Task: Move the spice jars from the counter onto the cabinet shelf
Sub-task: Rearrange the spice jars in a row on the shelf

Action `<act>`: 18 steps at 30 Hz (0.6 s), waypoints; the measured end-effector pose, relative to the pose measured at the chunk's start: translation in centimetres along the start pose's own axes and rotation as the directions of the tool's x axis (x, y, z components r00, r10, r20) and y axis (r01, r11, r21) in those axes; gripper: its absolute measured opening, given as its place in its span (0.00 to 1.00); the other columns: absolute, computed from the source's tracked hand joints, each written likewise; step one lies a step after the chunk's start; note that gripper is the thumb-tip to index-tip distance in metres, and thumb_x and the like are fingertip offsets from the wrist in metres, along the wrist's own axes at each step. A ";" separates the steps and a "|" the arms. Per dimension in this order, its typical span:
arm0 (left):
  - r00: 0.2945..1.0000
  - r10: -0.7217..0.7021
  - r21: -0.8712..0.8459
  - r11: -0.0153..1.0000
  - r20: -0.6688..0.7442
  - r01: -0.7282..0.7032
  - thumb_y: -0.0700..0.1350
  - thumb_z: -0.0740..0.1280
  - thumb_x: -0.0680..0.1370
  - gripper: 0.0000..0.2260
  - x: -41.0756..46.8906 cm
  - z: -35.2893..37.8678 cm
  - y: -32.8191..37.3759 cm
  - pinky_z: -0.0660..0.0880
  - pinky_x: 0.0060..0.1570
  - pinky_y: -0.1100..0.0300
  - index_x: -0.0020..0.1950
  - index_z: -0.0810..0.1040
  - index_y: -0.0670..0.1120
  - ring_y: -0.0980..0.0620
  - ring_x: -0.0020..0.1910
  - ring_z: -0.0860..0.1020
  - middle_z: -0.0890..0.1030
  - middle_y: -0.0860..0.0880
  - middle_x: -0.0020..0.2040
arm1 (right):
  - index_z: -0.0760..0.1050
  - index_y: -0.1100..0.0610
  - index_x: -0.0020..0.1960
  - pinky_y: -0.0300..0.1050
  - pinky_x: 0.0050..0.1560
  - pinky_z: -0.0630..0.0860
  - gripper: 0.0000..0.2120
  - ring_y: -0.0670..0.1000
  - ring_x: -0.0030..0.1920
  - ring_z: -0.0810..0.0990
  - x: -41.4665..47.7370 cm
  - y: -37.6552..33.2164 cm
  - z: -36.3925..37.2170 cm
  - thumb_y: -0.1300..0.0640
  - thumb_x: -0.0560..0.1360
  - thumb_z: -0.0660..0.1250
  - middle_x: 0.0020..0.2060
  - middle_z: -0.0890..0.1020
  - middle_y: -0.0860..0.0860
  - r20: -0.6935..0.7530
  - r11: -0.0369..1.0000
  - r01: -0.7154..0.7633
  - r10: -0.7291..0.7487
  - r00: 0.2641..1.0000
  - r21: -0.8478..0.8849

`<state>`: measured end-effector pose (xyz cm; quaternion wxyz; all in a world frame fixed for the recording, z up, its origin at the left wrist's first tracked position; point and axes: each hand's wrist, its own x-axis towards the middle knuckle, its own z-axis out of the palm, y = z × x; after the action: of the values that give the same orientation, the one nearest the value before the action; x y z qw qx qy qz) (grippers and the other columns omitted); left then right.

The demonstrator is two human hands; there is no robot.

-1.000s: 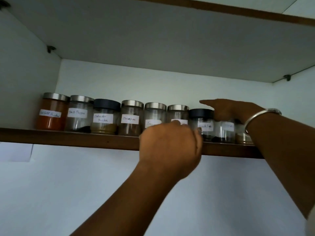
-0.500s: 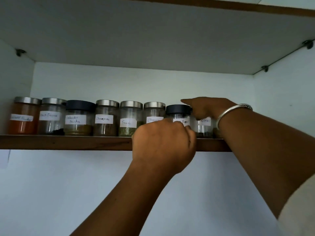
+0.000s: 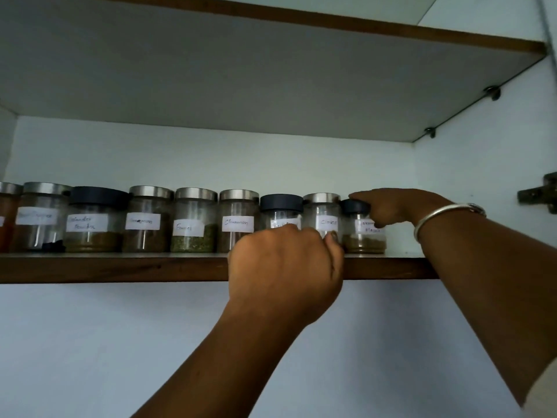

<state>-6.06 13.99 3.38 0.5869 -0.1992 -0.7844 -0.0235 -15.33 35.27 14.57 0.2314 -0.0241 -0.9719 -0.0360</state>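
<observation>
A row of several labelled glass spice jars stands on the wooden-edged cabinet shelf (image 3: 120,268). My left hand (image 3: 286,270) is curled in front of the black-lidded jar (image 3: 281,208) and the "Cloves" jar (image 3: 324,215), fingertips touching their lower fronts. My right hand (image 3: 394,206), a metal bangle on its wrist, grips the black lid of the rightmost jar (image 3: 364,241), which holds brown powder and stands on the shelf. Further left stand the "Cinnamon" jar (image 3: 238,221) and the fennel jar (image 3: 194,221).
The shelf above (image 3: 271,70) hangs low over the jars. The cabinet's right wall (image 3: 482,191) carries a dark hinge (image 3: 539,193). A short stretch of bare shelf lies right of the last jar. White wall below the shelf.
The view has shifted right, so the jars sit further left in frame. My right hand has moved onto the rightmost jar's lid, which now shows beside the "Cloves" jar. My left hand stays by the black-lidded jar.
</observation>
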 end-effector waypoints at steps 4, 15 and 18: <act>1.000 -0.004 0.024 1.000 0.005 0.004 0.56 0.41 0.78 0.21 -0.1 -0.2 0.0 0.66 0.28 0.62 0.31 0.62 0.49 0.53 0.24 0.66 0.66 0.52 0.27 | 0.55 0.56 0.75 0.47 0.62 0.66 0.30 0.58 0.68 0.66 0.1 -0.7 0.2 0.70 0.75 0.56 0.72 0.63 0.58 -0.035 0.999 0.030 -0.030 0.999 -0.020; 0.990 0.109 -0.159 0.983 0.094 -0.093 0.55 0.48 0.82 0.18 -0.5 -1.8 -1.9 0.58 0.28 0.63 0.39 0.68 0.48 0.53 0.25 0.63 0.62 0.51 0.26 | 0.37 0.49 0.76 0.60 0.72 0.55 0.44 0.66 0.73 0.52 -1.4 -12.4 -0.9 0.53 0.74 0.67 0.75 0.46 0.61 -0.010 0.997 0.062 -0.063 0.998 -0.035; 0.990 0.125 -0.093 0.989 0.067 -0.118 0.54 0.51 0.82 0.18 -2.2 -2.9 -6.0 0.56 0.28 0.63 0.41 0.73 0.47 0.53 0.25 0.63 0.61 0.52 0.26 | 0.37 0.49 0.76 0.59 0.73 0.52 0.46 0.66 0.74 0.49 -2.2 -17.8 -1.1 0.49 0.73 0.68 0.75 0.49 0.60 0.008 0.983 0.181 -0.181 0.983 -0.016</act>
<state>-4.98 7.05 3.43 0.5488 -0.2732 -0.7899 -0.0153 -14.01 17.37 13.52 0.2237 0.0621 -0.9705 -0.0649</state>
